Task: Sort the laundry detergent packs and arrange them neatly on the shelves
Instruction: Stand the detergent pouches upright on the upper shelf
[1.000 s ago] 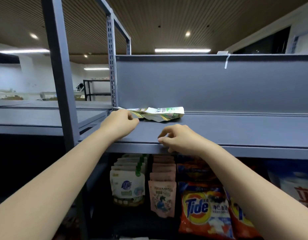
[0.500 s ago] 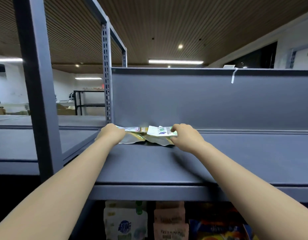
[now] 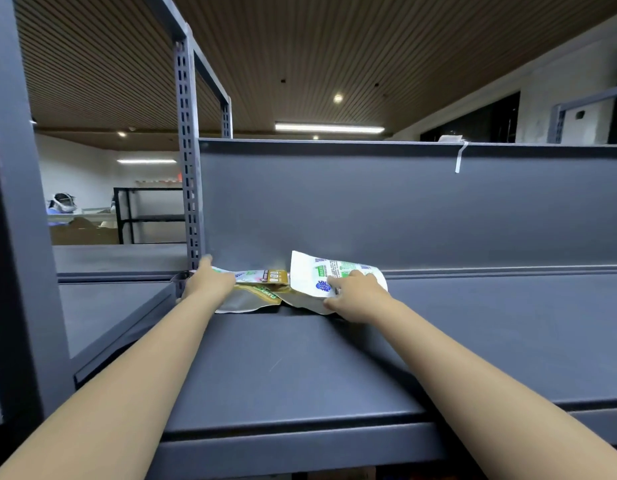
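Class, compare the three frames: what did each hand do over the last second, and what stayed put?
Both hands reached from the shelf's front edge to the back. The right hand took hold of the white pack and tilted it up. The left hand rests on the gold-banded pack, which stayed flat on the shelf.

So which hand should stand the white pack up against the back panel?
Right, probably. The right hand already grips the tilted white pack; the left hand rests on the gold pack.
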Tool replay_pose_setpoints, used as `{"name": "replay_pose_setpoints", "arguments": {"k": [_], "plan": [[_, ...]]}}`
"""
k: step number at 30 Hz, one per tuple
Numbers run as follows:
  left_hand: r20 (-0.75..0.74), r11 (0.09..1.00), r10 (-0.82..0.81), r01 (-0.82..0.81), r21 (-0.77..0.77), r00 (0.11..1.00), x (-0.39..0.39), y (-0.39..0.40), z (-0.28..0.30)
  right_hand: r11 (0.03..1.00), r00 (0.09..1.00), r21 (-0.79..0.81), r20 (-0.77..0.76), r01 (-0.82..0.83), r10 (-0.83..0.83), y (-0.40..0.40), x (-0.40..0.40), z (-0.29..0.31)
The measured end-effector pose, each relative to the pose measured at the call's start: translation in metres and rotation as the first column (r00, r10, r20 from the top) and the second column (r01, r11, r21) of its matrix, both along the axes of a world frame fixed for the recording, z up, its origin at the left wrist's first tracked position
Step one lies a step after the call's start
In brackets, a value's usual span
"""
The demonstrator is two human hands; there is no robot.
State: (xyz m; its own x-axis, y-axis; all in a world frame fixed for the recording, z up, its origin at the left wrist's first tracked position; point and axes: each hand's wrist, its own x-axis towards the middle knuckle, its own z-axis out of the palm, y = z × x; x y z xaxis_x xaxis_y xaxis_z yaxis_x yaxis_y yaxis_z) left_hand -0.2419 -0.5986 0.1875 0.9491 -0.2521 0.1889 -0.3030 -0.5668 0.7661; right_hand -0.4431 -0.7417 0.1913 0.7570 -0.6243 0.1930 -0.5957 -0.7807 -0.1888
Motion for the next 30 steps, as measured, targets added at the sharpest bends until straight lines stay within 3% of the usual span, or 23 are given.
{"name": "replay_pose_setpoints", "arguments": {"k": [3,8,12,20,24,30], "plan": [[0.007,0.996,-0.036,0.035,0.087,0.999,-0.004,-0.005,0.001,1.0,1.0,0.006,-0.012,0.018,-0.018,0.001,0.001,-0.002],[0.232,0.983,0.016,0.027,-0.183,0.972,-0.021,-0.001,0.011,0.996,0.998,0.081,0.033,0.044,-0.047,0.007,-0.001,0.0],[0.263,0.91,0.052,0.063,-0.411,0.963,-0.039,0.004,0.024,0.995,0.994,0.088,0.097,0.04,-0.048,0.008,-0.007,-0.005],[0.342,0.86,0.04,0.143,-0.491,0.939,-0.074,0.024,0.03,0.96,0.937,0.277,0.345,-0.046,-0.054,0.012,-0.029,-0.006],[0.401,0.844,0.067,0.162,-0.512,0.914,-0.091,0.035,0.026,0.98,0.781,0.194,0.619,-0.046,-0.086,0.014,-0.048,0.002],[0.51,0.798,0.29,0.089,-0.596,0.81,-0.121,0.043,0.017,0.989,0.362,0.138,0.926,-0.052,-0.11,0.027,-0.08,0.006]]}}
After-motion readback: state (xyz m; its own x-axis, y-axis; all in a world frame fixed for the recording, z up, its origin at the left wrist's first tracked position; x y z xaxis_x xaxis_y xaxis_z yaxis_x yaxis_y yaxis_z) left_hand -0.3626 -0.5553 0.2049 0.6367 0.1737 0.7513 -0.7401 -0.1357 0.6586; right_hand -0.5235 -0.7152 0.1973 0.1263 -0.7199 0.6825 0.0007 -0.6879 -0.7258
